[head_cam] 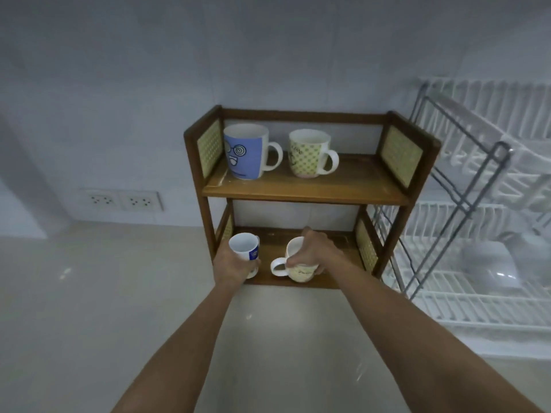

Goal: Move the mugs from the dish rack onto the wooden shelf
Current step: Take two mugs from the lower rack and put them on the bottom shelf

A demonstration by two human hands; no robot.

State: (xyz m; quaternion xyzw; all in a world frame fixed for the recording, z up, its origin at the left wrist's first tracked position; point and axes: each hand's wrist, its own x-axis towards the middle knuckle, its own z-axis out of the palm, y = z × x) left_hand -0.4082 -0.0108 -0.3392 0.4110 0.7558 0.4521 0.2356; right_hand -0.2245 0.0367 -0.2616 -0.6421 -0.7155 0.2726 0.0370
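A two-tier wooden shelf (pixel 304 190) stands on the counter against the wall. On its top board stand a blue mug with a cartoon face (pixel 246 152) and a cream mug with green dots (pixel 308 153), handles to the right. At the lower board, my left hand (pixel 235 265) grips a small white mug with a blue label (pixel 246 247). My right hand (pixel 316 251) is wrapped over a cream mug (pixel 293 263) whose handle points left; its base rests at the lower board's front edge. The white wire dish rack (pixel 477 263) is to the right.
A pale upturned dish (pixel 492 265) lies in the rack's lower tier. Two wall sockets (pixel 125 200) sit low on the wall at the left. The beige counter (pixel 89 308) stretches in front of and left of the shelf.
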